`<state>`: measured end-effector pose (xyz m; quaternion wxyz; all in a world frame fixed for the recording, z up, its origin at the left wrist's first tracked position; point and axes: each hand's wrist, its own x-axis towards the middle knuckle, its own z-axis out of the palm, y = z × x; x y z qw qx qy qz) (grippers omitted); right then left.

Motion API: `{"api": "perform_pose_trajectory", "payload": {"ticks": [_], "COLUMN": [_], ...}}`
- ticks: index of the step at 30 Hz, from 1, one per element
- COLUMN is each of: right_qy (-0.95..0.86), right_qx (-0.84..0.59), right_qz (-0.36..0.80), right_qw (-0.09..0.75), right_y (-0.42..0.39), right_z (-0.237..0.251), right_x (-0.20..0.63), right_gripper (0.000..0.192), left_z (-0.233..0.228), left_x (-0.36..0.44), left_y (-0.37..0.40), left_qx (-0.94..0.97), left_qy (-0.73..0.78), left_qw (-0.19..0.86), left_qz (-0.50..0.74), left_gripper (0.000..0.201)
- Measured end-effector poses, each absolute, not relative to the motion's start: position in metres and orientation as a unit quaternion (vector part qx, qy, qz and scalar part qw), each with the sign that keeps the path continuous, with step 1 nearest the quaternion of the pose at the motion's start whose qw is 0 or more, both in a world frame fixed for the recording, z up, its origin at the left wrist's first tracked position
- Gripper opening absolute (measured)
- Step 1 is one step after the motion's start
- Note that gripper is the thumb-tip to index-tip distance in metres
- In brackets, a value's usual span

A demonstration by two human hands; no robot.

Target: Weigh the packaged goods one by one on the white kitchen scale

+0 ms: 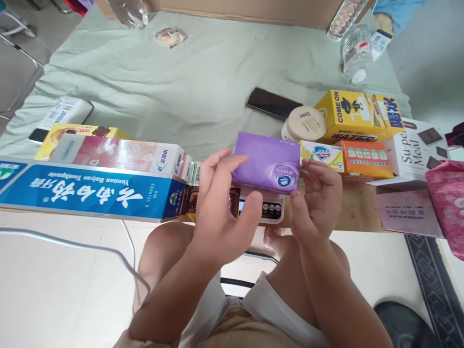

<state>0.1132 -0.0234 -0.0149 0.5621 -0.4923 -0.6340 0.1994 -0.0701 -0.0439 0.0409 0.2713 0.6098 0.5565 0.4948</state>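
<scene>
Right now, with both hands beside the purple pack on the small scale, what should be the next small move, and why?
Probably draw both hands a little away. The purple pack lies on the small scale; the left hand partly covers the scale's front, and the right hand has fingertips at the pack's right edge. Whether they touch it is unclear. Any touch could disturb the reading, and the display is hidden.

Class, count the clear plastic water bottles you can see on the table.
2: one bottle at the far left edge, cut off; one capped bottle lying far right. More may sit outside the picture.
</scene>
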Motion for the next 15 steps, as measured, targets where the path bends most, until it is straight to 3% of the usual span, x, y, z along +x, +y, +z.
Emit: {"api": "perform_pose_trajectory", "payload": {"ticks": [5,15], "right_qy": [-0.630,-0.643], "right_qx": [-0.525,-0.510], "right_qz": [0.158,0.145], "right_qw": [0.550,0.553], "right_y": [-0.0245,-0.0219], "right_z": [-0.0100,-0.0087], "right_x": [0.1112,0.1148], "right_gripper": [0.034,0.023], "left_z": [0.0414,0.0386], "left_x": [-0.0767,-0.0780], "left_y": [-0.0399,-0.0386], "left_qx": [0.576,0.558], "left_qy": [0.564,0.548], "left_qw": [0.391,0.411], "left_qz": [0.444,0.469], "left_gripper": [0.055,0.056]}}
